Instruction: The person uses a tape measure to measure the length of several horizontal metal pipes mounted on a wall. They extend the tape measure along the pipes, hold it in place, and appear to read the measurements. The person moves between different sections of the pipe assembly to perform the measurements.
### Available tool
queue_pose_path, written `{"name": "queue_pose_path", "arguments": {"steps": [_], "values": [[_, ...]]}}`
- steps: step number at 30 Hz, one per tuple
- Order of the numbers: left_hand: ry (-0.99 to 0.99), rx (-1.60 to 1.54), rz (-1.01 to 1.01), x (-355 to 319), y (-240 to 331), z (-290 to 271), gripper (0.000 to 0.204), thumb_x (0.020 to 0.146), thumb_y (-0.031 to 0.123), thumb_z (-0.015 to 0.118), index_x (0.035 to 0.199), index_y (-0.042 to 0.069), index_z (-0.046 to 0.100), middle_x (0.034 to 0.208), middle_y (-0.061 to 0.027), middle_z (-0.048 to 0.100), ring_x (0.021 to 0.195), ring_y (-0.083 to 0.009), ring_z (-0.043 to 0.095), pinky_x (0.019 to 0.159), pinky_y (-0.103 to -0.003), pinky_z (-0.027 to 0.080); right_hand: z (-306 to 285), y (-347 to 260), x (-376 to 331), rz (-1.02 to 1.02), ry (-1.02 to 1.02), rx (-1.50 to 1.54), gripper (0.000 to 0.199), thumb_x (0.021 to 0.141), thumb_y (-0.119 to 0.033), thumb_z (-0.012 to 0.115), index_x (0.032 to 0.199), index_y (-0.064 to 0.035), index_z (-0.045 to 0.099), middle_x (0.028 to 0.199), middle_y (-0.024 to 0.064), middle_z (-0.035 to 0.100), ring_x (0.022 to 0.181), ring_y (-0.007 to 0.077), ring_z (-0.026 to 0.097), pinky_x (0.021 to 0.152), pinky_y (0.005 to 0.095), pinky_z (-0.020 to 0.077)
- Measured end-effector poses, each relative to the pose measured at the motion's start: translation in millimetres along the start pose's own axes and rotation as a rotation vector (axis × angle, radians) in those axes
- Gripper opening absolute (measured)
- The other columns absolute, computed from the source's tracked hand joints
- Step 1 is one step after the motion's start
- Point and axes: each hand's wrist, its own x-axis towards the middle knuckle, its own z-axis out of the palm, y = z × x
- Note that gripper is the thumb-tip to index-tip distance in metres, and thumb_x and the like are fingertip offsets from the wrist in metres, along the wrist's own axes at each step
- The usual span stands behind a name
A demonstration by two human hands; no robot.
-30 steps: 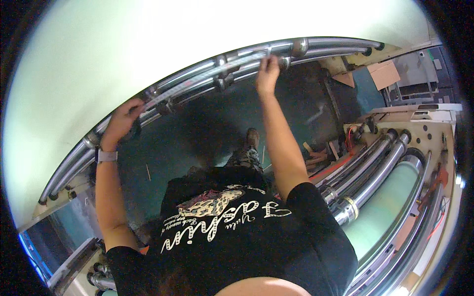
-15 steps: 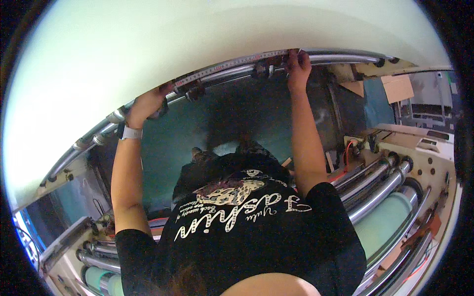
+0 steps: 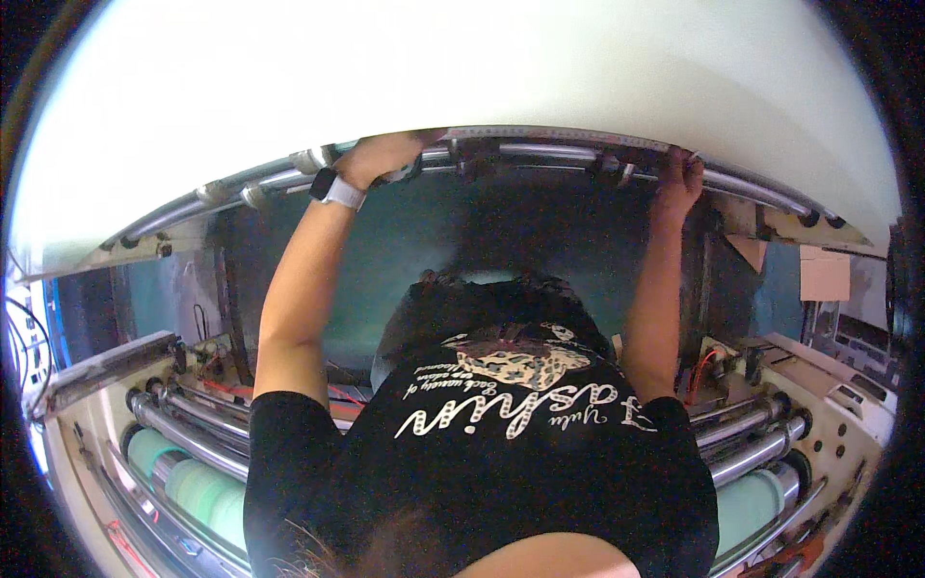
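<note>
A tape measure's pale blade is stretched along the near edge of a large white surface. At the blade's left end my left hand, with a watch on the wrist, is closed on the tape measure. Its fingertips are partly hidden, and a dark rounded shape shows under the palm. My right hand pinches the blade's right end, thumb and fingers pressed together at the edge. Just below the blade run shiny metal rods with dark collars.
Behind me on both sides stand machine frames with metal rollers and a pale green roll. A red hose hangs at the right. Brown cardboard is at the far right. Dark floor lies under the rods.
The view has turned, so the edge now lies more level and both hands appear farther right and lower. Both hands keep hold of the tape measure, with its blade still stretched between them.
</note>
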Motion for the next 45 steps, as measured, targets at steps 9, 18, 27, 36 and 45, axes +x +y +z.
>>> {"name": "queue_pose_path", "arguments": {"steps": [9, 18, 27, 36, 45], "values": [[-0.002, 0.079, 0.053, 5.3, -3.7, -1.4, 0.028, 0.077, 0.026, 0.057, 0.096, 0.006, 0.058, 0.087, -0.0129, 0.06, 0.077, -0.0263, 0.057, 0.07, -0.035, 0.045, -6.1, 14.1, 4.1, -0.075, -0.004, -0.063, 0.008, 0.08, -0.012, 0.056, 0.075, -0.0117, 0.049, 0.067, -0.0047, 0.046, 0.055, 0.0038, 0.039, 0.044, 0.0186, 0.0281], [-0.087, 0.184, 0.052, 16.4, -7.2, -2.9, 0.034, 0.077, 0.034, 0.055, 0.099, 0.008, 0.057, 0.093, -0.0132, 0.059, 0.084, -0.0278, 0.055, 0.074, -0.036, 0.043, -7.9, 10.1, 6.2, -0.033, 0.0, -0.015, 0.007, 0.078, -0.012, 0.058, 0.082, -0.0088, 0.053, 0.071, -0.0013, 0.051, 0.059, 0.0069, 0.043, 0.046, 0.0198, 0.0327], [-0.573, -0.331, -0.432, -29.7, -11.8, 2.9, 0.01, 0.079, 0.013, 0.05, 0.081, 0.004, 0.054, 0.069, -0.0025, 0.054, 0.065, -0.0123, 0.05, 0.062, -0.025, 0.039, -26.5, 20.8, -44.6, 0.089, 0.24, -0.027, 0.028, 0.08, -0.027, 0.056, 0.093, -0.0027, 0.054, 0.082, 0.0074, 0.056, 0.073, 0.015, 0.048, 0.065, 0.0276, 0.0411], [-1.245, -0.058, -0.286, -102.4, -54.0, 130.1, 0.01, 0.078, 0.011, 0.053, 0.078, 0.001, 0.054, 0.066, -0.0128, 0.054, 0.062, -0.0204, 0.054, 0.055, -0.031, 0.04, -175.9, 204.7, -356.1, 0.745, 0.595, -0.919, 0.017, 0.079, -0.014, 0.047, 0.09, -0.0032, 0.052, 0.081, 0.0177, 0.056, 0.073, 0.0351, 0.055, 0.061, 0.0394, 0.0418], [-1.435, 0.272, -0.036, -126.0, -96.3, 205.1, 0.01, 0.078, 0.01, 0.05, 0.078, 0.001, 0.052, 0.07, -0.0168, 0.054, 0.063, -0.0314, 0.052, 0.056, -0.034, 0.04, -146.0, 211.6, -650.3, 1.797, -0.797, -1.214, 0.049, 0.073, -0.041, 0.053, 0.111, -0.0097, 0.052, 0.115, 0.0101, 0.049, 0.103, 0.0258, 0.048, 0.09, 0.0504, 0.0234]]}}
